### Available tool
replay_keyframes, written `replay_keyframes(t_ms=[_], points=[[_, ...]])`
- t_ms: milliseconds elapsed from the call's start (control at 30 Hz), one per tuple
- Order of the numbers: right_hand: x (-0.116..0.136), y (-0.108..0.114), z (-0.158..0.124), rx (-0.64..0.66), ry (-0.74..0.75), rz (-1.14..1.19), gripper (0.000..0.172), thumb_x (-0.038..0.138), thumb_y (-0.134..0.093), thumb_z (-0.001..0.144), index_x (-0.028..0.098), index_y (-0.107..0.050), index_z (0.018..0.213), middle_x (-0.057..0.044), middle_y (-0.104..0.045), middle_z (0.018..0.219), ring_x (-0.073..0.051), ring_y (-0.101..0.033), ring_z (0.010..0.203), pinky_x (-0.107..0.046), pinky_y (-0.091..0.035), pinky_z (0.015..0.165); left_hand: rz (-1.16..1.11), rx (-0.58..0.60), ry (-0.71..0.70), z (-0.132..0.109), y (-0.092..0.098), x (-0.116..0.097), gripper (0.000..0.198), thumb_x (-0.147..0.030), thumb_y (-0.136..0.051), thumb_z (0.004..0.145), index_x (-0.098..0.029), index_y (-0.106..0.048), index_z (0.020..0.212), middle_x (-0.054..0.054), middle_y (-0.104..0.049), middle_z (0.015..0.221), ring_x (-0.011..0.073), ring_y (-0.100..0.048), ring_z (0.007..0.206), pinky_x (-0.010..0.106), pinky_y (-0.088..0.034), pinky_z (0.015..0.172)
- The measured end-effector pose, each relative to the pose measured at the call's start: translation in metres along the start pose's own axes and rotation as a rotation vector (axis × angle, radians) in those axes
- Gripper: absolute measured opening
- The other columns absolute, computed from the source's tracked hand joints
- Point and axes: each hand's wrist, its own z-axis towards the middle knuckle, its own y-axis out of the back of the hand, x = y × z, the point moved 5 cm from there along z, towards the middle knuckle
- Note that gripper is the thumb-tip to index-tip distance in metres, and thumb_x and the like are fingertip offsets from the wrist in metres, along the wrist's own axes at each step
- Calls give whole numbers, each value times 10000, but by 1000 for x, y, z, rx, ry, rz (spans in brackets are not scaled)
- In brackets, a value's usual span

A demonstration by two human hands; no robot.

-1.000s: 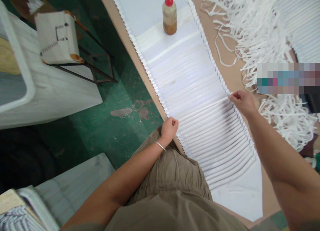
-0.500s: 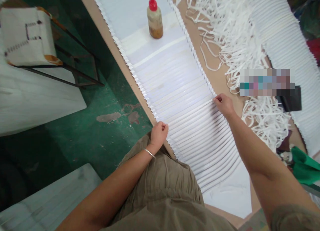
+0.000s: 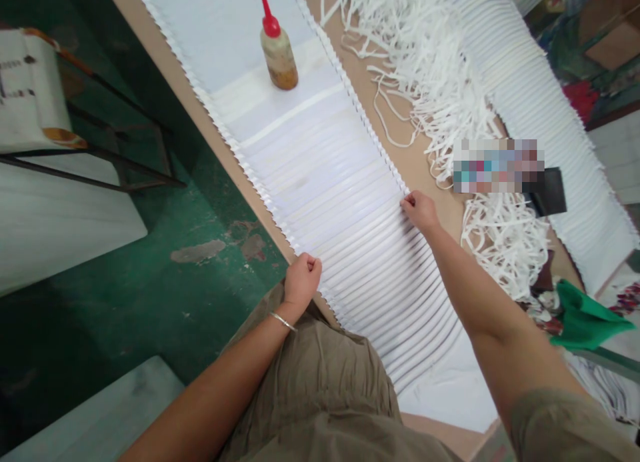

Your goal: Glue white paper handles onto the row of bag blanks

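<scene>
A long white sheet [image 3: 320, 155] lies on the brown table, crossed by many narrow white strips [image 3: 400, 289] that stand up in curved ridges toward its near end. My left hand [image 3: 303, 277] is closed in a pinch at the sheet's left edge. At the right edge my right hand [image 3: 419, 210] pinches too, and both hands are at the two ends of about the same strip. What sits between the fingertips is too small to make out. A bottle [image 3: 280, 61] with a red nozzle stands upright on the sheet beyond my hands.
Loose white ribbon [image 3: 425, 69] is heaped right of the sheet, near a dark flat object [image 3: 550, 191]. Another ridged white sheet [image 3: 530, 82] lies farther right. Green cloth [image 3: 590, 319] sits at the right. A metal-framed stool [image 3: 30, 102] stands at the left.
The whole view has shifted, so the table, bottle and hands appear farther left. Both hands keep their pinched pose at the sheet's edges.
</scene>
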Motion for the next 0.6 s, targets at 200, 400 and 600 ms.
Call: replay_keyframes(t_ms=[200,400,600], points=[[-33,17,-9,-190,-152,-69,234,339,-496,895,180,-636,995,-112,-686,952,-240,-606,882,-354,-464,833,208,9,-6,3,13,-4,304,-408,-538,919,-234,-476,677,30,-607,648,215,-583,647,272,-305,586],[-120,75,-54,-427,-457,-233,393,325,-404,919,147,-592,1215,-186,-617,1107,-292,-596,983,-439,-463,864,77,30,-135,-10,33,9,361,-489,-449,958,-227,-496,715,2,-584,629,173,-533,583,266,-297,579],[-170,102,-71,-306,-431,-376,340,278,-515,826,131,-721,1053,-209,-620,1107,-318,-601,959,-429,-454,806,-55,67,-156,-20,38,22,365,-514,-438,954,-214,-578,802,-9,-591,643,159,-539,598,253,-344,592]])
